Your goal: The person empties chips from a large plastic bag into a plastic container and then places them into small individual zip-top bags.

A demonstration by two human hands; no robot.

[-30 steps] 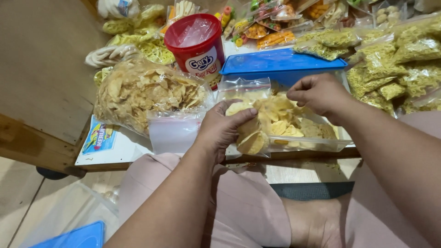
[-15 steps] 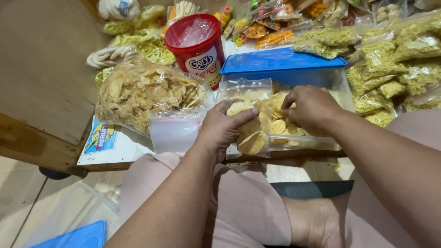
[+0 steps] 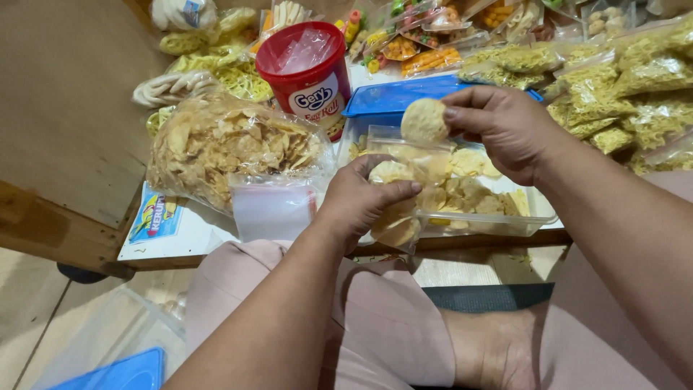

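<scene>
One cracker [image 3: 424, 120] now lifted by right hand [image 3: 505, 130] above the bag [image 3: 404, 162].

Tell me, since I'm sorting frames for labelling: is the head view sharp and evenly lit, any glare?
Head view: hands, left and right, and the cracker are sharp; light is soft and even; slight glare on the small bag and big chip bag; edges bend a little from the wide lens.

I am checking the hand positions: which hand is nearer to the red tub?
Right. The right hand, holding a round cracker, is just right of the red tub; the left hand is lower, on a small clear bag.
</scene>
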